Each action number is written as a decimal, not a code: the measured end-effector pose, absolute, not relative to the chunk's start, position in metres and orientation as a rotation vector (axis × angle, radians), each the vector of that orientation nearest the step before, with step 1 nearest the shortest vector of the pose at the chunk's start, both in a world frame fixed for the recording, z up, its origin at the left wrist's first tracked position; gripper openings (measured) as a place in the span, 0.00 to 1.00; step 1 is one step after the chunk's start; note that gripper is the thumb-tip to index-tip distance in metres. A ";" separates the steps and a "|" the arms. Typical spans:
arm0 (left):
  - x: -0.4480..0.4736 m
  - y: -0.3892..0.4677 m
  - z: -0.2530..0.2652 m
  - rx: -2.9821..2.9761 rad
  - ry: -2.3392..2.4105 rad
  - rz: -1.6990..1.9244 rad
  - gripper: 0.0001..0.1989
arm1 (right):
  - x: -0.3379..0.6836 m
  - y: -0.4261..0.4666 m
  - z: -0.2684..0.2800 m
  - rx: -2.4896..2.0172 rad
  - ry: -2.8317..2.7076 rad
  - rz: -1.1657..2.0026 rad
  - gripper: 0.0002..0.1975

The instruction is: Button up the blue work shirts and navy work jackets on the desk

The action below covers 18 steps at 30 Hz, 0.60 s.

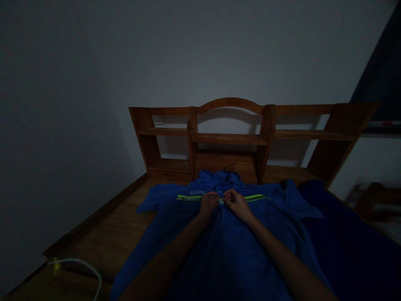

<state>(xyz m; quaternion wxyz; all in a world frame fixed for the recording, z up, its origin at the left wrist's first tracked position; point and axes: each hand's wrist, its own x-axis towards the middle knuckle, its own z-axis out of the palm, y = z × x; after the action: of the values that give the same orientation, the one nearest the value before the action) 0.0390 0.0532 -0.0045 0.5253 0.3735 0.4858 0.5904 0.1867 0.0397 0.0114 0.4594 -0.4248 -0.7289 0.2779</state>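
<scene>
A blue short-sleeved shirt (244, 234) lies spread out with its collar toward the wooden shelf. Across its chest run a bright yellow-green stripe (255, 197) and pale lettering on the left. At the middle of the chest, my left hand (209, 203) pinches the front edge of the shirt. Close beside it, my right hand (236, 203) has its fingers bent and pressed together on the same front opening. Any button between the fingertips is too small and dark to make out. A thin hook, like that of a hanger, sticks up at the collar.
Behind the shirt stands a wooden shelf unit (230, 139) against a pale wall. Dark blue cloth (351, 246) lies to the right. A white cable (83, 262) curves over the wooden surface (109, 225) at lower left. A dark curtain hangs at upper right.
</scene>
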 end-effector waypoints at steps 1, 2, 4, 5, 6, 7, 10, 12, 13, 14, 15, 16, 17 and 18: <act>0.039 0.053 -0.004 0.891 1.154 1.413 0.13 | 0.187 0.041 0.010 -1.037 -1.758 0.745 0.09; 0.039 0.053 -0.004 0.890 1.145 1.415 0.14 | 0.187 0.042 0.008 -1.029 -1.721 0.805 0.10; 0.039 0.052 -0.004 0.892 1.126 1.424 0.15 | 0.187 0.045 0.005 -1.016 -1.661 0.890 0.11; 0.039 0.051 -0.004 0.894 1.117 1.430 0.15 | 0.188 0.046 0.004 -1.012 -1.643 0.912 0.12; 0.040 0.051 -0.004 0.897 1.109 1.436 0.16 | 0.188 0.047 0.003 -1.009 -1.632 0.924 0.12; 0.040 0.050 -0.004 0.900 1.102 1.442 0.16 | 0.189 0.048 0.002 -1.009 -1.625 0.932 0.12; 0.041 0.049 -0.005 0.912 1.087 1.460 0.17 | 0.190 0.050 0.001 -1.023 -1.585 0.973 0.14; 0.041 0.048 -0.006 0.925 1.089 1.473 0.16 | 0.190 0.052 0.000 -1.045 -1.551 1.003 0.14; 0.042 0.048 -0.006 0.930 1.094 1.478 0.16 | 0.190 0.052 0.000 -1.056 -1.533 1.016 0.14; 0.042 0.048 -0.006 0.934 1.101 1.484 0.16 | 0.189 0.052 0.000 -1.065 -1.516 1.028 0.14; 0.042 0.048 -0.006 0.936 1.107 1.488 0.16 | 0.189 0.052 0.000 -1.073 -1.499 1.037 0.14; 0.042 0.047 -0.006 0.938 1.112 1.492 0.16 | 0.189 0.052 0.000 -1.079 -1.483 1.044 0.14; 0.042 0.047 -0.005 0.941 1.116 1.494 0.16 | 0.188 0.052 0.000 -1.083 -1.469 1.050 0.14; 0.042 0.047 -0.005 0.945 1.117 1.494 0.16 | 0.188 0.053 0.000 -1.085 -1.458 1.054 0.14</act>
<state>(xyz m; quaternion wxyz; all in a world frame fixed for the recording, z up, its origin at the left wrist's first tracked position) 0.0418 0.0472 -0.0053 0.5012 0.3908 0.4623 0.6183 0.1883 0.0525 0.0001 0.4970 -0.4482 -0.6021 0.4354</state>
